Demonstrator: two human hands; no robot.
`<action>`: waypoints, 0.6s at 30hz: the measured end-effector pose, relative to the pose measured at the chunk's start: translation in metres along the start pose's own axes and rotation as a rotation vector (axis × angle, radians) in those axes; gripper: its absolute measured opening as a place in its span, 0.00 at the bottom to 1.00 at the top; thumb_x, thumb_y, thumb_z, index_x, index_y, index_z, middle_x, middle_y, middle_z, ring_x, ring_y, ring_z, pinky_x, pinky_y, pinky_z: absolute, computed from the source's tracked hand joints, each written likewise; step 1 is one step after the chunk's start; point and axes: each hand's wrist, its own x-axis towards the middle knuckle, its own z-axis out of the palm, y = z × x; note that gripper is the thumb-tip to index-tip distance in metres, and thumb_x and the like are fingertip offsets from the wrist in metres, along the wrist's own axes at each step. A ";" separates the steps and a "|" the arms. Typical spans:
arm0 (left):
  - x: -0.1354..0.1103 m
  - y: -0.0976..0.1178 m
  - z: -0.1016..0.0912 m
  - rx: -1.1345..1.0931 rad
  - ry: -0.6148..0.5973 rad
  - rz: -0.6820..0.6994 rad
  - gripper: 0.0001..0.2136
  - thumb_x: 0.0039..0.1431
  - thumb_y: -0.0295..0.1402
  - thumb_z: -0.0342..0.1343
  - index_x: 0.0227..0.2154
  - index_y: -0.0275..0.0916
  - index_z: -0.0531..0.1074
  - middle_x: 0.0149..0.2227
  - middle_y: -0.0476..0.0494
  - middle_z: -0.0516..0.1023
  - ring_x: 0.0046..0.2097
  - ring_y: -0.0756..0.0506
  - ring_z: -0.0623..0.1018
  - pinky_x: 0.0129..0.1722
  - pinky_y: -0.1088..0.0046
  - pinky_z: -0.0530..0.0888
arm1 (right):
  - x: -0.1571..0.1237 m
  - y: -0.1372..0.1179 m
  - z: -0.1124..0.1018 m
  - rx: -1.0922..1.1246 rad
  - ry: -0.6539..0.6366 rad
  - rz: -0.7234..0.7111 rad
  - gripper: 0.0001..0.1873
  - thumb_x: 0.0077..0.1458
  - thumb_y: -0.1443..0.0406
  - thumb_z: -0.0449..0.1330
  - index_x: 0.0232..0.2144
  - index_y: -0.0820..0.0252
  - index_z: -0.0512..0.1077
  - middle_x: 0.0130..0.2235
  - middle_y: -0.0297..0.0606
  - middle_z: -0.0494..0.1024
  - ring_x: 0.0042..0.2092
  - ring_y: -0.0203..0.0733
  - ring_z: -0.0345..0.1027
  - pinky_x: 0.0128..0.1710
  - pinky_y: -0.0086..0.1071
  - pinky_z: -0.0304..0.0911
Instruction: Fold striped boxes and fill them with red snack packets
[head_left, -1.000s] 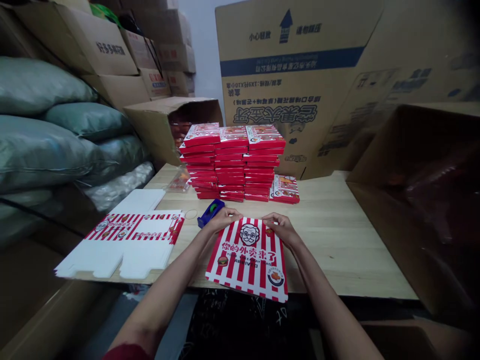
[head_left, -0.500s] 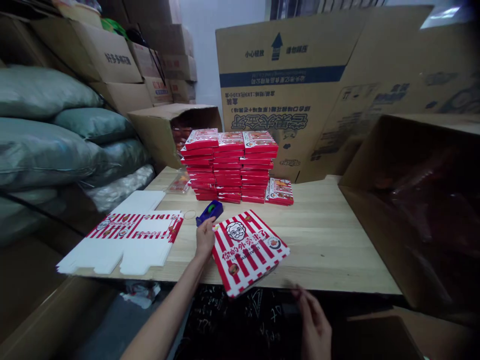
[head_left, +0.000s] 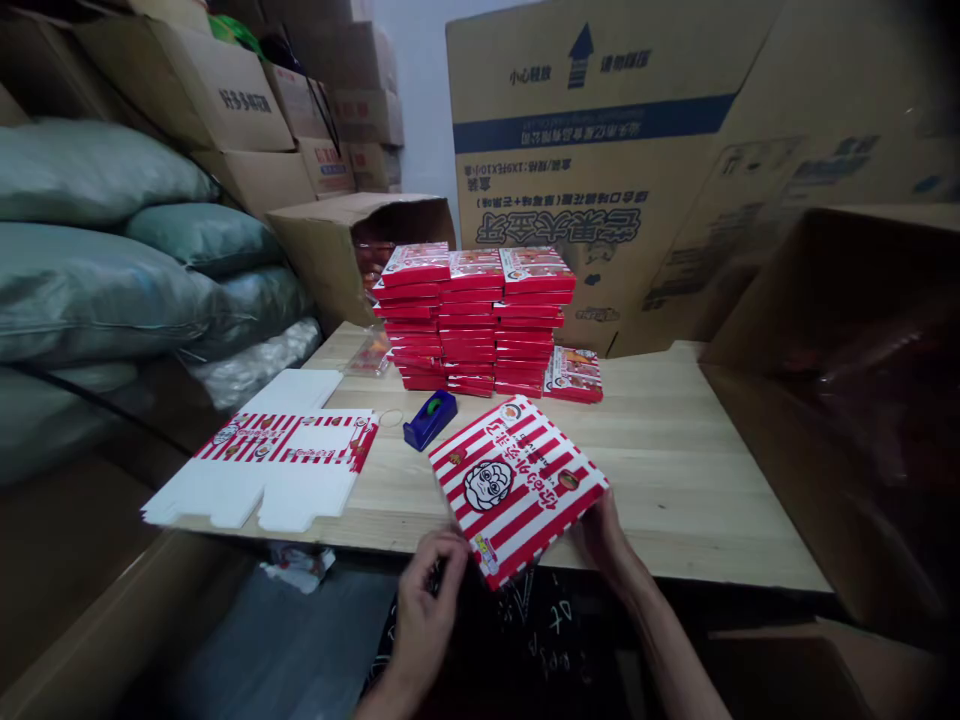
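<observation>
A red-and-white striped takeout box [head_left: 536, 480], printed with a cartoon face and lettering, is held tilted over the table's front edge. My right hand [head_left: 609, 545] grips its right edge, the fingers partly hidden beneath. Just off the box's lower left corner, my left hand [head_left: 429, 600] has its thumb and fingers curled together in a pinch. Whether anything small is between them cannot be made out. A blue tape dispenser [head_left: 430, 420] with a green core stands on the table behind the box. To the left lie flat, unfolded box blanks [head_left: 315, 490].
Stacked red snack boxes [head_left: 471, 335] rise at the back of the wooden table [head_left: 660, 480], with a short pile [head_left: 574, 375] beside them. An open carton [head_left: 322, 240] stands behind. A large carton [head_left: 847, 400] borders the right side. Stuffed sacks [head_left: 97, 290] fill the left.
The striped box has turned, so its print faces another way. My left hand has let go of its left edge and moved down; my right hand has come up and taken its right edge.
</observation>
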 end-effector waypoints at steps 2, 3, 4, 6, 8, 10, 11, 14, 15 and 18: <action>0.046 -0.006 -0.012 -0.061 0.125 0.005 0.13 0.68 0.47 0.55 0.42 0.44 0.75 0.46 0.42 0.79 0.53 0.38 0.76 0.55 0.64 0.72 | 0.020 -0.008 0.014 0.100 0.016 0.033 0.44 0.52 0.27 0.50 0.54 0.48 0.77 0.55 0.41 0.83 0.63 0.57 0.70 0.62 0.49 0.66; 0.072 -0.009 -0.016 -0.093 0.204 0.011 0.15 0.67 0.48 0.56 0.46 0.43 0.74 0.51 0.42 0.78 0.57 0.38 0.75 0.58 0.64 0.71 | 0.028 -0.011 0.022 0.134 0.030 0.052 0.43 0.53 0.28 0.51 0.53 0.48 0.77 0.55 0.41 0.83 0.62 0.56 0.71 0.62 0.48 0.67; 0.097 -0.013 -0.019 -0.129 0.203 -0.013 0.18 0.66 0.49 0.57 0.49 0.43 0.74 0.55 0.41 0.77 0.60 0.38 0.73 0.59 0.63 0.70 | 0.035 -0.012 0.031 0.153 0.027 0.064 0.41 0.55 0.29 0.51 0.54 0.48 0.76 0.55 0.40 0.83 0.61 0.56 0.73 0.61 0.47 0.68; 0.134 -0.019 -0.021 -0.190 0.038 -0.134 0.22 0.63 0.53 0.57 0.48 0.40 0.76 0.54 0.38 0.79 0.58 0.35 0.76 0.57 0.60 0.72 | 0.047 -0.014 0.044 0.176 0.023 0.083 0.40 0.56 0.31 0.52 0.54 0.49 0.75 0.54 0.40 0.84 0.59 0.57 0.75 0.58 0.48 0.71; 0.144 -0.022 -0.018 -0.198 -0.145 -0.224 0.23 0.63 0.54 0.56 0.45 0.37 0.77 0.50 0.37 0.82 0.54 0.33 0.78 0.55 0.57 0.75 | 0.058 -0.016 0.051 0.180 0.040 0.120 0.38 0.57 0.33 0.51 0.53 0.52 0.76 0.51 0.41 0.85 0.56 0.59 0.78 0.55 0.50 0.74; 0.129 -0.023 -0.015 -0.130 -0.170 -0.199 0.23 0.65 0.53 0.55 0.47 0.38 0.77 0.50 0.37 0.82 0.55 0.34 0.78 0.57 0.57 0.74 | 0.066 -0.019 0.051 0.175 0.061 0.187 0.37 0.56 0.34 0.51 0.49 0.54 0.77 0.46 0.43 0.87 0.52 0.61 0.80 0.51 0.51 0.76; 0.116 -0.022 -0.014 -0.083 -0.138 -0.172 0.22 0.66 0.52 0.54 0.49 0.39 0.76 0.51 0.38 0.82 0.55 0.35 0.78 0.57 0.58 0.73 | 0.069 -0.021 0.050 0.169 0.061 0.232 0.37 0.56 0.34 0.51 0.47 0.55 0.78 0.44 0.44 0.87 0.50 0.61 0.81 0.49 0.51 0.77; 0.082 -0.017 -0.012 -0.017 -0.112 -0.182 0.19 0.67 0.50 0.54 0.52 0.43 0.72 0.52 0.39 0.80 0.50 0.38 0.81 0.50 0.61 0.77 | 0.069 -0.030 0.043 0.132 0.015 0.322 0.37 0.57 0.34 0.52 0.47 0.55 0.78 0.42 0.46 0.87 0.47 0.62 0.82 0.44 0.52 0.78; 0.078 -0.015 -0.012 -0.034 -0.125 -0.199 0.19 0.66 0.49 0.56 0.52 0.43 0.70 0.52 0.39 0.80 0.49 0.39 0.82 0.49 0.62 0.78 | 0.067 -0.034 0.041 0.112 0.012 0.303 0.36 0.57 0.35 0.54 0.48 0.55 0.78 0.44 0.46 0.87 0.47 0.62 0.82 0.44 0.51 0.78; 0.098 -0.006 -0.008 -0.091 -0.121 -0.159 0.23 0.63 0.47 0.61 0.56 0.43 0.66 0.54 0.37 0.79 0.54 0.38 0.80 0.54 0.61 0.76 | 0.057 -0.051 0.037 0.035 0.092 0.114 0.30 0.57 0.41 0.62 0.54 0.51 0.75 0.53 0.41 0.84 0.53 0.58 0.79 0.47 0.46 0.78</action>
